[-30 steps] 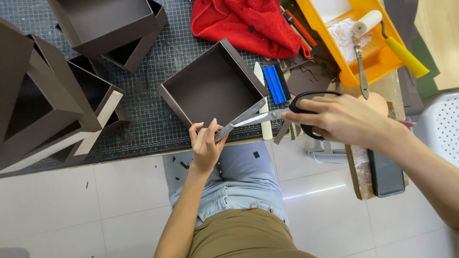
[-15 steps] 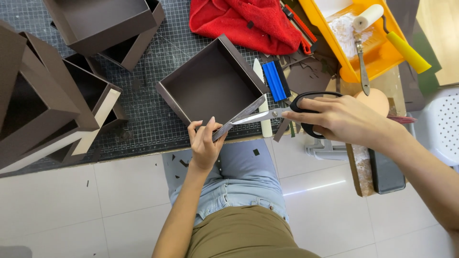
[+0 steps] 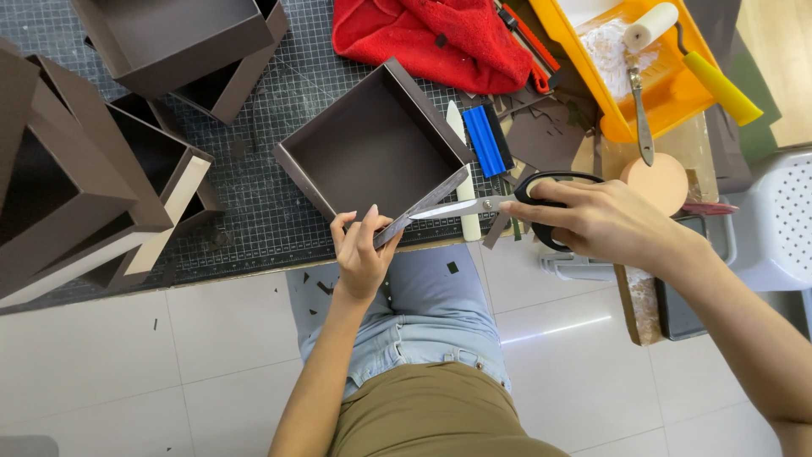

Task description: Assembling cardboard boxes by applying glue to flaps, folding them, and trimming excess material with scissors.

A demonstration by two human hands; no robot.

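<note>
Fingers of the left hand (image 3: 362,254) pinch the near end of a thin dark brown strip (image 3: 423,206) that runs up toward two o'clock along the near wall of an open dark brown box (image 3: 372,148). At three o'clock from that hand, the right hand (image 3: 605,222) is closed through the black loops of a pair of scissors (image 3: 495,203), whose silver blades point toward nine o'clock and meet the strip just beside the box's near corner; whether the blades are parted cannot be told. Both hands work over the near edge of a gridded cutting mat (image 3: 279,203), above the person's lap. Beyond the scissors, at twelve o'clock, a white folding tool (image 3: 459,135) and a blue block (image 3: 484,140) lie side by side. Farther off, a red cloth (image 3: 440,38) lies at twelve o'clock, a yellow tray (image 3: 668,93) with a roller (image 3: 651,25) at two o'clock, and more brown boxes (image 3: 76,169) stand at ten o'clock.
</note>
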